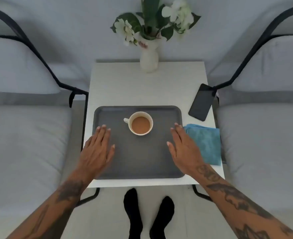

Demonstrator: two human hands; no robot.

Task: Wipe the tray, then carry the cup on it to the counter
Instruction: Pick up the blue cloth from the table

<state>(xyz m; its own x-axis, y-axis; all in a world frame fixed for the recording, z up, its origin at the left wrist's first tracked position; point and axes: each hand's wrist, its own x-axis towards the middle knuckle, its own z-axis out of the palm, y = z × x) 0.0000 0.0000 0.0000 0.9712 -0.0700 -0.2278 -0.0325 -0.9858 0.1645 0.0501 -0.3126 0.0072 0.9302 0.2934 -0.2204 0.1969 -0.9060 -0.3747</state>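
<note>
Head view: a dark grey tray [138, 161] lies flat on the near half of a white tabletop [125, 87]. A white cup [140, 123] filled with a light brown drink stands upright on the tray, a little beyond its middle, with the handle pointing to the tray's left side. The left hand [96, 149] is spread flat, palm down, over the tray's left edge, fingers together and pointing away from the person; it grips nothing. The right hand [183, 149] lies the same way over the tray's right edge, flat and empty; whether the palms press on the tray or hover just above it cannot be told. Both hands are well apart, with the cup between and beyond them. A folded blue cloth [206, 144] lies on the tabletop just beside the tray's right edge, partly under the right hand. A black phone [201, 102] lies beyond the cloth, near the tray's far right corner. A white vase of flowers [149, 61] stands well beyond the tray.
</note>
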